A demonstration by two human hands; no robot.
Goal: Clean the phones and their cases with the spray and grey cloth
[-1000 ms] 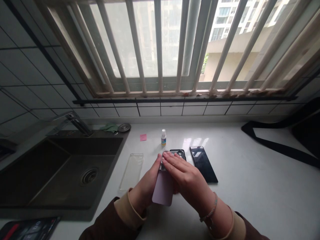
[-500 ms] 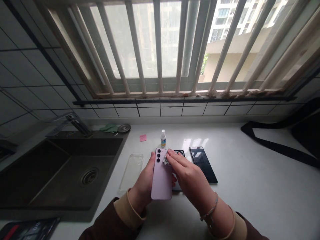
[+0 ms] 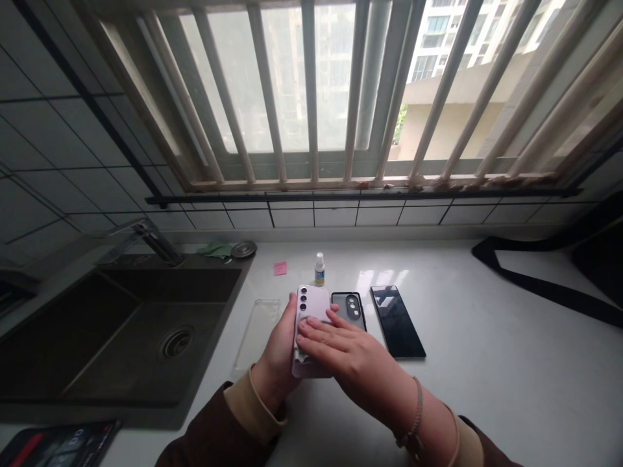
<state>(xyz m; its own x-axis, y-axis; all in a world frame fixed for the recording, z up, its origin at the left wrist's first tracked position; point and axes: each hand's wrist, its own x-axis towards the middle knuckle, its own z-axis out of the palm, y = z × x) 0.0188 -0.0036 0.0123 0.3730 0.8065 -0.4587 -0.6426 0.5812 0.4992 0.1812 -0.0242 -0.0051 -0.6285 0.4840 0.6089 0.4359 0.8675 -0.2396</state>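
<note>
Wiping the back of a lilac smartphone (image 3: 311, 305), clenched in the left hand's fingers (image 3: 287, 337), the right hand (image 3: 350, 350) lies flat, its fingers (image 3: 321, 334) pressing a small cloth (image 3: 302, 355) onto the phone beneath them; steady, even pressure suits this.

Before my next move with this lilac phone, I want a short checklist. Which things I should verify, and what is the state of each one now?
1. Lilac phone held securely in left hand: ok.
2. Cloth pressed on phone's back under right hand: ok.
3. Phone's back free of smudges: cannot tell.
4. Clear case apart from the hands: ok.
5. Black case lying flat, not touching the phone: ok.
</note>
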